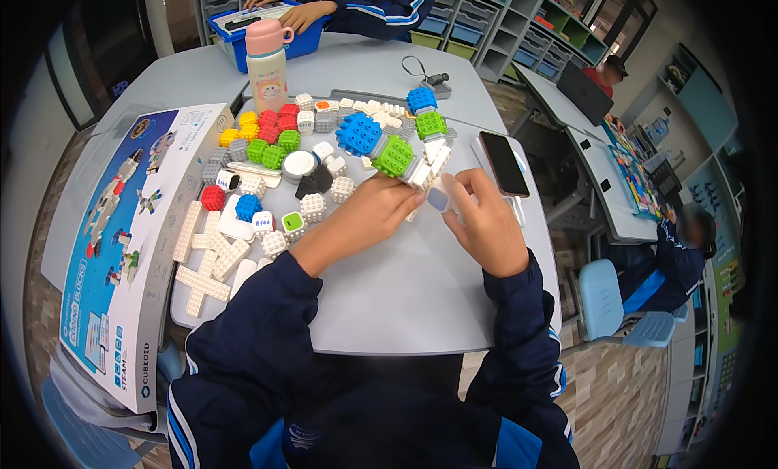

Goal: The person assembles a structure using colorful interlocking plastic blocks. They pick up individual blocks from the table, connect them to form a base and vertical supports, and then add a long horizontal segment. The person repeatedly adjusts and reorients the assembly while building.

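Left hand: grip closed on block assembly, over worktop | right hand: fingers at pale cube, hold unclear | blue, green, white pieces joined; many loose blocks remain unattached

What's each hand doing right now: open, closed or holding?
Left hand: closed, holding the blue, green and white block model.
Right hand: curled at a pale-faced white cube; grip cannot be told.
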The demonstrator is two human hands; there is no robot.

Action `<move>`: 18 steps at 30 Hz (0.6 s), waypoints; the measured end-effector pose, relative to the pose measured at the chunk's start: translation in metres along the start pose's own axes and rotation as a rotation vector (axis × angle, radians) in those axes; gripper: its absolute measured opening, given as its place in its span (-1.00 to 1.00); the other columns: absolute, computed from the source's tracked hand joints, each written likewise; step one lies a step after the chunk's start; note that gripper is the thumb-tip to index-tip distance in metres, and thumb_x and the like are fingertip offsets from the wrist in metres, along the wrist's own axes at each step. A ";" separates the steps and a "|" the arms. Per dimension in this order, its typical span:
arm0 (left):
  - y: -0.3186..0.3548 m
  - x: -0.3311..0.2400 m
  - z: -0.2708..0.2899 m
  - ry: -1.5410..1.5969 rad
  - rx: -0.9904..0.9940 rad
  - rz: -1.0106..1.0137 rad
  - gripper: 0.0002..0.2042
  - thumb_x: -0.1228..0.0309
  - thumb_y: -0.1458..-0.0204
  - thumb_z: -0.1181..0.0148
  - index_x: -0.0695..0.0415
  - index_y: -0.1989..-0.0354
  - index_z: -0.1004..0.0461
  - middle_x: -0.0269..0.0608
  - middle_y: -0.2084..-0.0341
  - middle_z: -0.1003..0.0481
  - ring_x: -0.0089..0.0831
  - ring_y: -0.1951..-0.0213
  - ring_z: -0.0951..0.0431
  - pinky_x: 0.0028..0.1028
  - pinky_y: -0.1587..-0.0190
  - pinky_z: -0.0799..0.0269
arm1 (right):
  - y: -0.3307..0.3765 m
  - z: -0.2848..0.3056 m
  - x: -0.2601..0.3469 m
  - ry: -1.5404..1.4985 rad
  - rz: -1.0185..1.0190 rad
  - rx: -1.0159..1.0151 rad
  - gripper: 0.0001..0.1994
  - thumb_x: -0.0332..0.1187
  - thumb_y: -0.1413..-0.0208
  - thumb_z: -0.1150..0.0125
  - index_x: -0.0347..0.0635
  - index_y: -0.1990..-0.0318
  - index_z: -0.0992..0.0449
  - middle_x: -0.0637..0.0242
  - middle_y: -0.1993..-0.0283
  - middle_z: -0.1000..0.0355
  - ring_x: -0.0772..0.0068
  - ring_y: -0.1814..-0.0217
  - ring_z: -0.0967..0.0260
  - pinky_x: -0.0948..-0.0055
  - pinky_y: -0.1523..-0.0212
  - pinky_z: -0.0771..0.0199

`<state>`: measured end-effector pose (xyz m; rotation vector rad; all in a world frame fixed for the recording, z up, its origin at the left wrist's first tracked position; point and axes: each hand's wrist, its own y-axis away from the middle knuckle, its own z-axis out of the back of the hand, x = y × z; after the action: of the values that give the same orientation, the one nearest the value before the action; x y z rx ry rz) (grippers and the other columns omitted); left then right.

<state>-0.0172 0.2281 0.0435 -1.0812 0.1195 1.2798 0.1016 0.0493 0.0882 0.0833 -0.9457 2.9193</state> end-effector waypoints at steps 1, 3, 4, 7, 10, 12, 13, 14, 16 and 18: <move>0.000 0.001 0.000 -0.002 -0.005 -0.005 -0.71 0.31 -0.28 -0.06 0.34 0.14 -0.55 0.10 0.31 -0.56 0.01 0.23 -0.55 -0.22 0.15 -0.43 | 0.000 0.000 0.000 0.016 0.006 -0.010 -0.49 -0.63 0.16 -0.32 -0.28 -0.05 -0.42 0.17 0.15 -0.34 0.14 0.17 -0.43 0.29 0.23 -0.49; 0.000 0.002 -0.001 0.001 0.008 -0.008 -0.72 0.32 -0.27 -0.07 0.34 0.15 -0.55 0.11 0.31 -0.56 0.01 0.24 -0.56 -0.22 0.16 -0.44 | 0.000 -0.001 -0.002 0.041 0.027 -0.024 -0.50 -0.61 0.16 -0.31 -0.24 -0.04 -0.43 0.23 0.16 -0.33 0.21 0.17 -0.42 0.31 0.27 -0.50; 0.000 0.003 -0.001 -0.005 -0.001 -0.027 -0.72 0.32 -0.27 -0.07 0.33 0.16 -0.56 0.11 0.32 -0.57 0.02 0.24 -0.56 -0.21 0.16 -0.44 | -0.001 0.000 -0.003 0.007 0.022 -0.021 -0.50 -0.61 0.16 -0.31 -0.24 -0.04 -0.43 0.22 0.15 -0.33 0.19 0.17 -0.42 0.30 0.26 -0.49; 0.000 0.003 -0.002 0.009 -0.021 -0.046 -0.72 0.32 -0.25 -0.09 0.33 0.19 -0.57 0.12 0.34 -0.58 0.02 0.26 -0.57 -0.21 0.17 -0.45 | -0.002 0.001 -0.006 -0.082 0.009 0.002 -0.50 -0.60 0.14 -0.32 -0.26 -0.05 -0.41 0.20 0.14 -0.32 0.15 0.16 -0.41 0.28 0.21 -0.47; -0.001 0.001 -0.002 0.013 -0.026 -0.057 -0.73 0.32 -0.24 -0.09 0.32 0.24 -0.58 0.11 0.38 -0.58 0.02 0.28 -0.58 -0.21 0.19 -0.46 | -0.003 0.002 -0.006 -0.126 0.006 0.018 -0.51 -0.59 0.12 -0.31 -0.27 -0.06 -0.40 0.17 0.14 -0.31 0.12 0.15 -0.40 0.27 0.19 -0.46; -0.001 -0.002 -0.001 0.030 -0.034 -0.064 -0.73 0.32 -0.24 -0.09 0.32 0.27 -0.58 0.10 0.42 -0.57 0.01 0.32 -0.57 -0.21 0.23 -0.44 | -0.003 0.003 -0.006 -0.167 -0.008 0.019 -0.53 -0.58 0.10 -0.31 -0.28 -0.04 -0.41 0.16 0.13 -0.31 0.09 0.15 -0.41 0.26 0.18 -0.45; -0.001 -0.003 -0.001 0.023 -0.022 -0.059 -0.72 0.32 -0.24 -0.09 0.33 0.29 -0.57 0.09 0.44 -0.57 0.01 0.34 -0.57 -0.21 0.25 -0.43 | -0.002 0.004 -0.006 -0.188 -0.014 0.025 -0.55 -0.57 0.10 -0.31 -0.28 -0.03 -0.41 0.15 0.13 -0.31 0.08 0.15 -0.42 0.26 0.18 -0.45; -0.001 -0.004 0.000 0.020 -0.013 -0.056 -0.72 0.32 -0.25 -0.09 0.33 0.30 -0.57 0.09 0.45 -0.56 0.00 0.35 -0.57 -0.21 0.26 -0.43 | -0.002 0.004 -0.006 -0.204 -0.018 0.019 -0.56 -0.56 0.09 -0.31 -0.28 -0.02 -0.41 0.15 0.13 -0.31 0.06 0.16 -0.42 0.26 0.19 -0.45; -0.002 -0.006 0.000 0.035 -0.017 -0.049 -0.71 0.30 -0.25 -0.09 0.32 0.33 -0.55 0.06 0.50 -0.54 -0.03 0.40 -0.55 -0.22 0.30 -0.40 | -0.001 0.006 -0.006 -0.243 -0.029 0.026 -0.59 -0.54 0.09 -0.32 -0.29 0.01 -0.42 0.14 0.14 -0.32 0.03 0.18 -0.44 0.25 0.19 -0.46; -0.003 -0.009 0.001 0.074 0.004 -0.032 -0.71 0.30 -0.25 -0.09 0.32 0.34 -0.55 0.06 0.50 -0.54 -0.04 0.39 -0.54 -0.23 0.29 -0.40 | 0.000 0.008 -0.007 -0.253 -0.052 0.027 -0.59 -0.53 0.10 -0.36 -0.32 0.04 -0.43 0.13 0.20 -0.35 0.04 0.20 -0.43 0.31 0.20 -0.44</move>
<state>-0.0184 0.2223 0.0515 -1.1232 0.1597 1.2112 0.1085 0.0447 0.0941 0.4811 -0.9181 2.9215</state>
